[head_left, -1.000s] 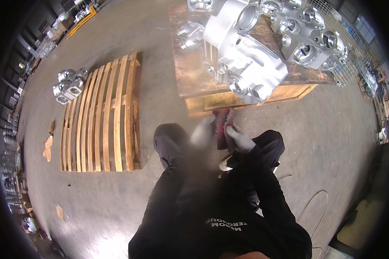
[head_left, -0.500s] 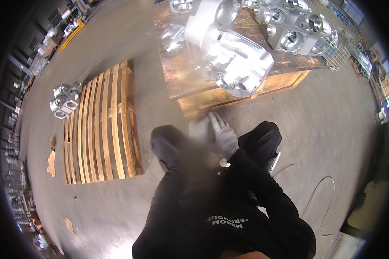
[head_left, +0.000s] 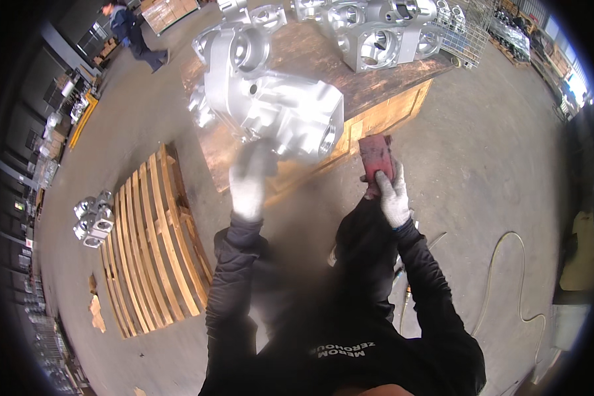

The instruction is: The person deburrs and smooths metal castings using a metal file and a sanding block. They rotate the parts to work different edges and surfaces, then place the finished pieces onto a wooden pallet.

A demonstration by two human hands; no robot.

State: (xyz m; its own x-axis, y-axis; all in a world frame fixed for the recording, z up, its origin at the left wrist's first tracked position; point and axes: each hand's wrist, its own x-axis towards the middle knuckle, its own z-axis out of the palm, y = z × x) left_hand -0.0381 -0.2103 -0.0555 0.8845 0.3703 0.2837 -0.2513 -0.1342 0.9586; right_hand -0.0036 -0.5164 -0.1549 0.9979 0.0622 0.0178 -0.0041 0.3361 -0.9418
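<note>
Along the near side of the wooden table (head_left: 303,53), the big casting (head_left: 277,105) rests close to the edge, its ring toward the far left and its block toward the right. I judge that it sits so near in order to be within easy reach of both arms, and that its own weight holds it, because no clamp can be seen. Right of the casting, and apart from it, the right hand (head_left: 393,198) grasps a red pad (head_left: 376,155) in front of the table. The thumb lies across its near face and the fingers seem to go behind; only the lower portion is gripped, probably so that most of the flat surface is free. The left hand (head_left: 249,179) is at the lower left edge of the casting. Perhaps it is there to steady the metal, but its fingers are blurred, and I cannot tell whether they touch, hold or only hover. Hidden also is the underside of the casting, so how it meets the table is not clear. A smaller part (head_left: 201,109) beyond its left side is mostly covered. Other castings (head_left: 408,46) stand together at the top, some cut off by the border. At upper left, a co-worker (head_left: 132,33) is too small for telling what the hands do.
</note>
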